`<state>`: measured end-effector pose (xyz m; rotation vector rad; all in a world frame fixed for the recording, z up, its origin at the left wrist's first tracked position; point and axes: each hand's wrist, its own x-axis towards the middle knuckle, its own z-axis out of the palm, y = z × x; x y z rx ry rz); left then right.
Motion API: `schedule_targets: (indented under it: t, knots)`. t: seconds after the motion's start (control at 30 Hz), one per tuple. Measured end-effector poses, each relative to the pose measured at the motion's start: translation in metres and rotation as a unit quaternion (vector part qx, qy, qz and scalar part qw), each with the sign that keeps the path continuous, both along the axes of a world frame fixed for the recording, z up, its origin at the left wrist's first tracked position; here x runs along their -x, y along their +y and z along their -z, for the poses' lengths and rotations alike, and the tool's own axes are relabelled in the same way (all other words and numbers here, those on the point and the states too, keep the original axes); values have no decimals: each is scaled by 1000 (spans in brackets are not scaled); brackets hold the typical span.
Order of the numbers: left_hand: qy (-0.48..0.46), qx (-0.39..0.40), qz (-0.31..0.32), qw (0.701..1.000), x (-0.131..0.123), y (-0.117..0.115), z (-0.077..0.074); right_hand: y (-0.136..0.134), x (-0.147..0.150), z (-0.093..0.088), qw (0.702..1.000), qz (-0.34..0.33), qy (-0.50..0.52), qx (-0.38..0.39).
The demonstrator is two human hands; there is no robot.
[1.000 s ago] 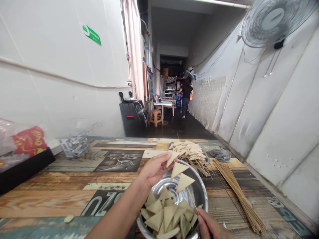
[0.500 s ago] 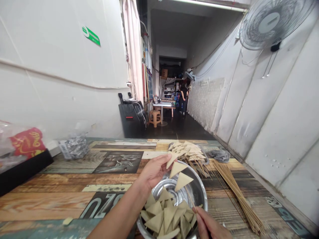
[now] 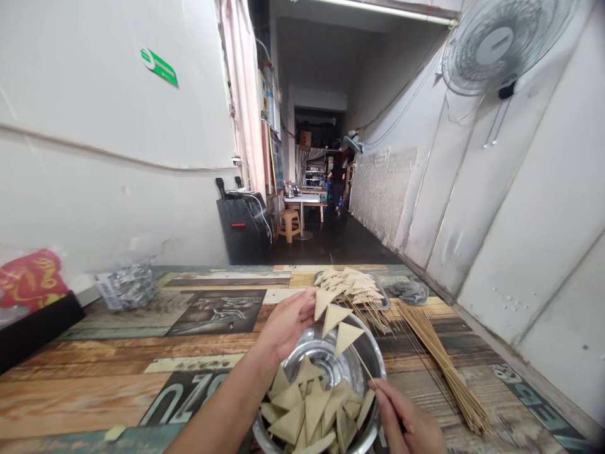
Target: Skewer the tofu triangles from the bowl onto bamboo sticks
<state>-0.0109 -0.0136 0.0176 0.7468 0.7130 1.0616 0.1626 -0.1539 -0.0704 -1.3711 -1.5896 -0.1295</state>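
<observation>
My left hand (image 3: pixel 286 323) pinches the top one of three tan tofu triangles (image 3: pixel 333 316) threaded on a thin bamboo skewer (image 3: pixel 362 364). The skewer slants down over a steel bowl (image 3: pixel 371 350) to my right hand (image 3: pixel 406 423), whose closed fingers hold its lower end. Several loose tofu triangles (image 3: pixel 307 407) lie in the bowl below the skewer.
Behind the bowl is a tray of finished tofu skewers (image 3: pixel 352 285). A bundle of bare bamboo sticks (image 3: pixel 439 359) lies on the patterned table (image 3: pixel 142 353) at right, with a grey cloth (image 3: pixel 409 291) beyond. A foil-like bag (image 3: pixel 123 285) and red packet (image 3: pixel 28 279) sit at left. A fan (image 3: pixel 496 44) hangs above.
The view has shifted slightly, so everything sits a bit further left. My hands keep the same hold on the skewer. The person in the far corridor has walked further away.
</observation>
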Motion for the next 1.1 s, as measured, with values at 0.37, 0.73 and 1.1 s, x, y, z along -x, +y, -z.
schedule_targets:
  t: [0.37,0.73,1.1]
  knots:
    - [80,-35,20,996,4,0,5,115,-58,-55,956,134,-125,231]
    - [110,-43,24,993,4,-1,5,117,-42,-71,900,153,-253,319]
    - [287,-158,68,942,2,-5,8,63,-143,-43,826,283,-244,421]
